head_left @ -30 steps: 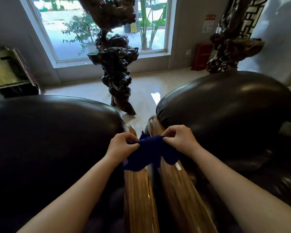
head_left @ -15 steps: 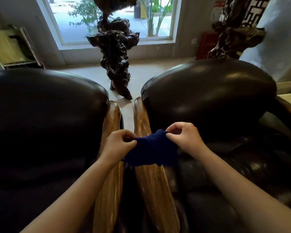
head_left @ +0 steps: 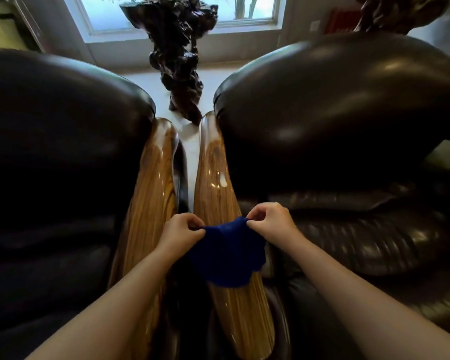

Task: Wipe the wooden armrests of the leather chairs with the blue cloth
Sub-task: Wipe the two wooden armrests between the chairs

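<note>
Two glossy wooden armrests run side by side between two dark leather chairs: the left armrest point(head_left: 151, 193) and the right armrest point(head_left: 213, 183). A dark blue cloth point(head_left: 227, 253) hangs over the right armrest's middle. My left hand point(head_left: 179, 231) pinches the cloth's left top corner. My right hand point(head_left: 269, 222) pinches its right top corner. The cloth is stretched between both hands and covers part of the right armrest.
The left leather chair point(head_left: 57, 141) and the right leather chair point(head_left: 335, 113) fill both sides. A dark gnarled wood sculpture point(head_left: 179, 61) stands on the pale floor beyond the armrests, below a window point(head_left: 109, 14). A narrow gap separates the armrests.
The view has tilted down and come closer over the armrests. Both hands, still pinching the cloth, have drawn back toward me along the right armrest, and the cloth hangs lower.
</note>
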{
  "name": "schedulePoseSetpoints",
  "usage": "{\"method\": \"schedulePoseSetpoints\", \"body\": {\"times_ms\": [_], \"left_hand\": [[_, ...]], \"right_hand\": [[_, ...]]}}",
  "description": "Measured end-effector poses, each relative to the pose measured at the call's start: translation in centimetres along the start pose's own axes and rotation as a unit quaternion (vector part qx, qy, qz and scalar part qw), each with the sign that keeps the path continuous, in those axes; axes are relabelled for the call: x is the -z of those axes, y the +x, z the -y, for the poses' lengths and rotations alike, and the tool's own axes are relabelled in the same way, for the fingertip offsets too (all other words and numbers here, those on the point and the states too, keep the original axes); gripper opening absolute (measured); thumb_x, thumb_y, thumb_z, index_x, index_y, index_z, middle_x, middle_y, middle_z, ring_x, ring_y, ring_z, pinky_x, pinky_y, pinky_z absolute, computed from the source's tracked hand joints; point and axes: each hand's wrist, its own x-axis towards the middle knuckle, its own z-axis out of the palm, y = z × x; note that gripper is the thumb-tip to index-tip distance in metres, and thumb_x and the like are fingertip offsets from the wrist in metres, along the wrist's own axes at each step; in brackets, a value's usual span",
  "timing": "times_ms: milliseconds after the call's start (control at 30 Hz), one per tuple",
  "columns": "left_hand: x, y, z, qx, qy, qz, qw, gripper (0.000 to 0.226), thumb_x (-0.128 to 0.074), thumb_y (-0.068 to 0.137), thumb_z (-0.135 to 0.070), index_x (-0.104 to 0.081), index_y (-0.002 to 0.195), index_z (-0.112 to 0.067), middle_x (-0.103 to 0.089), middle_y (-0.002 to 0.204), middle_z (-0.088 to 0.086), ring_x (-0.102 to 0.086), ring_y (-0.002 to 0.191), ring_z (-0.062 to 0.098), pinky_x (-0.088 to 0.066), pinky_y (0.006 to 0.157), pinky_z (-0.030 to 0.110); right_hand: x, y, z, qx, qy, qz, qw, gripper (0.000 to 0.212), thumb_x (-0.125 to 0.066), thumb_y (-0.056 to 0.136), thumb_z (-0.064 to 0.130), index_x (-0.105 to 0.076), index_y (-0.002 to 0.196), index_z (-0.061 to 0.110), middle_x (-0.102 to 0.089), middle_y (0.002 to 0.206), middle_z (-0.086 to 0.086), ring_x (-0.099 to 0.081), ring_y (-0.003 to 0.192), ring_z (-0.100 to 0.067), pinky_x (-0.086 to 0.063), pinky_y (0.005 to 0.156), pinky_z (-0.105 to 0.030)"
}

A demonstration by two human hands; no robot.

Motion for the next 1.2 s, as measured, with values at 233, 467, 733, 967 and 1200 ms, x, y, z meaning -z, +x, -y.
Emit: {"method": "schedulePoseSetpoints", "body": {"times_ms": [233,467,733,967,1200], "left_hand": [[-0.4,7.1,0.6,-0.048,0.006,-0.099,0.994,0.013,-0.061,0.083,-0.010,-0.064,0.093,-0.017,-0.062,0.089,-0.006,-0.061,0.092,0.014,-0.046,0.073,0.019],[-6.5,7.0,3.0,-0.135,0.150,-0.252,0.947,0.057,-0.027,0.096,-0.030,0.002,0.144,-0.024,0.002,0.156,-0.005,0.005,0.145,0.011,0.000,0.118,0.040],[-12.2,9.7,6.8,-0.056,0.178,-0.231,0.955,0.057,-0.018,0.096,-0.039,0.018,0.138,-0.027,0.019,0.152,-0.008,0.019,0.140,0.008,0.003,0.118,0.036],[-9.6,14.0,5.5,-0.063,0.148,-0.215,0.963,0.053,-0.014,0.094,-0.040,0.017,0.137,-0.030,0.019,0.150,-0.012,0.015,0.141,0.007,0.001,0.117,0.034],[-6.9,19.8,3.7,-0.075,0.122,-0.188,0.972,0.051,-0.010,0.089,-0.043,0.012,0.135,-0.035,0.016,0.148,-0.014,0.012,0.140,0.005,-0.005,0.116,0.033]], "right_hand": [[-1.1,8.1,-0.5,0.011,-0.037,-0.072,0.997,0.006,-0.064,0.082,0.018,-0.067,0.086,0.021,-0.064,0.086,0.004,-0.061,0.085,-0.013,-0.055,0.075,-0.035],[-6.7,6.8,-3.9,0.082,-0.203,-0.236,0.947,0.057,-0.032,0.093,0.040,-0.013,0.145,0.026,-0.013,0.156,-0.004,-0.006,0.144,-0.022,-0.008,0.115,-0.046],[-13.7,7.8,-6.2,0.031,-0.132,-0.205,0.969,0.062,-0.015,0.090,0.050,0.012,0.143,0.031,0.011,0.156,0.001,0.011,0.143,-0.016,-0.012,0.118,-0.043],[-12.6,13.2,-5.0,0.065,-0.135,-0.174,0.973,0.061,-0.012,0.089,0.054,0.017,0.139,0.036,0.019,0.153,0.006,0.015,0.142,-0.012,-0.009,0.115,-0.035],[-11.2,19.8,-3.9,0.068,-0.113,-0.146,0.980,0.056,-0.024,0.095,0.045,0.005,0.143,0.036,0.003,0.158,0.002,0.014,0.139,-0.008,-0.017,0.112,-0.034]]}}
